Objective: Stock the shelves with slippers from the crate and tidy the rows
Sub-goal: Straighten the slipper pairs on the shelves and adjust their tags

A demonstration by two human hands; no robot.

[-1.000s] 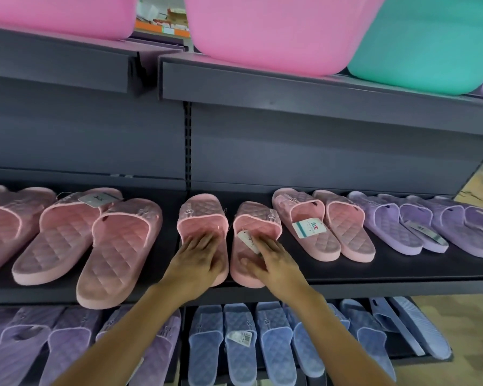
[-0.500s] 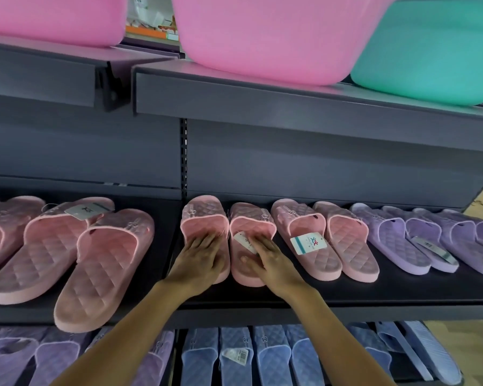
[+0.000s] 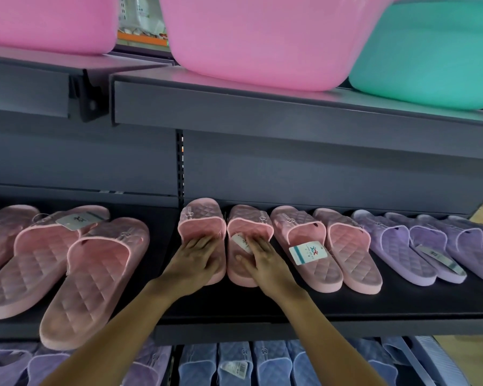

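Two pink quilted slippers lie side by side on the dark middle shelf (image 3: 346, 307), toes toward the back wall. My left hand (image 3: 195, 260) lies flat on the footbed of the left slipper (image 3: 200, 218), fingers spread. My right hand (image 3: 262, 263) rests flat on the right slipper (image 3: 248, 221), beside a white tag (image 3: 240, 242) under its strap. The two slippers touch along their inner edges. No crate is in view.
Another pink pair (image 3: 326, 246) with a tag lies just to the right, then lilac slippers (image 3: 418, 246). Larger pink slippers (image 3: 95, 274) lie angled at left, one overhanging the shelf edge. Pink (image 3: 262, 37) and teal (image 3: 430, 57) tubs sit on the shelf above; blue slippers (image 3: 234, 363) below.
Both hands have pushed the two pink slippers back toward the shelf wall and closer together. The gap between them has closed.
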